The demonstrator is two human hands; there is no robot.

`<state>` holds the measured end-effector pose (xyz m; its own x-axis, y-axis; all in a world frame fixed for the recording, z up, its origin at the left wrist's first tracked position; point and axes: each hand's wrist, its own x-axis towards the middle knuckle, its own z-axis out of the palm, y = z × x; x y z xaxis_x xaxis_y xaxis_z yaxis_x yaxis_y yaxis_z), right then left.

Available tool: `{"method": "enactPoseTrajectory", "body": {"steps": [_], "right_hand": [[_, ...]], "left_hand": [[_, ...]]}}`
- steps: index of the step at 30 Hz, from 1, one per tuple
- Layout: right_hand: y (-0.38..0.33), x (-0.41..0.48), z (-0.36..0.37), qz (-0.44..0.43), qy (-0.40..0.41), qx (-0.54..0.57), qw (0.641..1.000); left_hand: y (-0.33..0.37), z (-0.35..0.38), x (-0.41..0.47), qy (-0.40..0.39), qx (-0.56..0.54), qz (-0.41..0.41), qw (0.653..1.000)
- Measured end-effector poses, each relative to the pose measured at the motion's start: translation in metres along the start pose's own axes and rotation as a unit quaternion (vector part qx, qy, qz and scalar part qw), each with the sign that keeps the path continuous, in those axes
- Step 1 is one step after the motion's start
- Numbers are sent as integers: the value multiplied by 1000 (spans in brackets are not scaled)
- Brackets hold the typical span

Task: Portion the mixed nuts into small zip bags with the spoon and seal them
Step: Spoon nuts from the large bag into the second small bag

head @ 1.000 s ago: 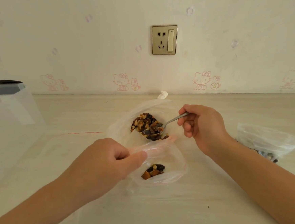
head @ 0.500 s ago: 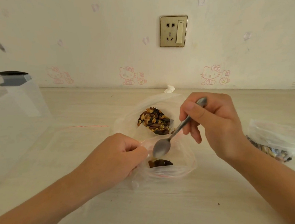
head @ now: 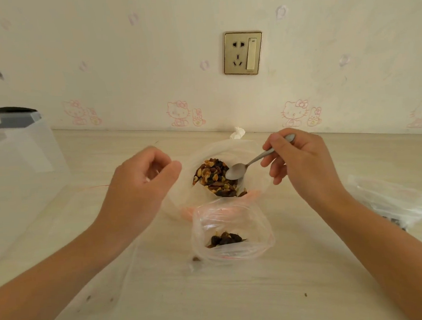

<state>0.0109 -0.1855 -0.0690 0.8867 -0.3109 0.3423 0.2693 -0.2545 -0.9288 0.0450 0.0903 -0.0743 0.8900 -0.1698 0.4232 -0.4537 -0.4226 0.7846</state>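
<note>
A large clear bag lies open at the table's middle with a heap of mixed nuts inside. In front of it lies a small zip bag, mouth towards the big bag, with a few dark nuts at its bottom. My right hand holds a metal spoon by the handle. The spoon's empty bowl hovers at the right edge of the nut heap. My left hand hangs left of the big bag, fingers loosely curled, holding nothing and touching neither bag.
Another clear bag with nuts lies at the right edge of the wooden table. A translucent plastic box stands at the left. A flat empty bag lies under my left hand. The wall with a socket is close behind.
The spoon went from the big bag to the small zip bag, tipped nuts in, and is back over the heap, empty. My left hand let go of the small bag and lifted away leftwards.
</note>
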Motion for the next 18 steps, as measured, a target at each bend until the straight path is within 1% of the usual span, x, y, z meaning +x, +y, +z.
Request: {"method": "enactPoseTrajectory", "body": {"steps": [2,3,5,7,11,13,16,18], "right_hand": [[2,1,0,10,4,-18,1000],[2,1,0,14,9,-23,1000],[2,1,-2,22,22,-26,999],[2,1,-3,31,28,-26,999],[5,0,1,45,16,-24,999],[7,-1,4,47,12,-18,999],[9,-3,8,54,11,-8,998],[10,-4,11,75,-1,10,997]], "left_hand": [[-12,6,17,9,47,-34,998],[-19,10,25,-10,74,-55,996],[-25,20,36,-82,113,-108,984],[-27,27,39,-141,122,-143,972],[-23,34,40,-177,108,-118,971],[-20,36,38,-183,121,-107,970],[-17,38,36,-182,102,-118,971],[-21,38,37,-184,82,-135,970]]}}
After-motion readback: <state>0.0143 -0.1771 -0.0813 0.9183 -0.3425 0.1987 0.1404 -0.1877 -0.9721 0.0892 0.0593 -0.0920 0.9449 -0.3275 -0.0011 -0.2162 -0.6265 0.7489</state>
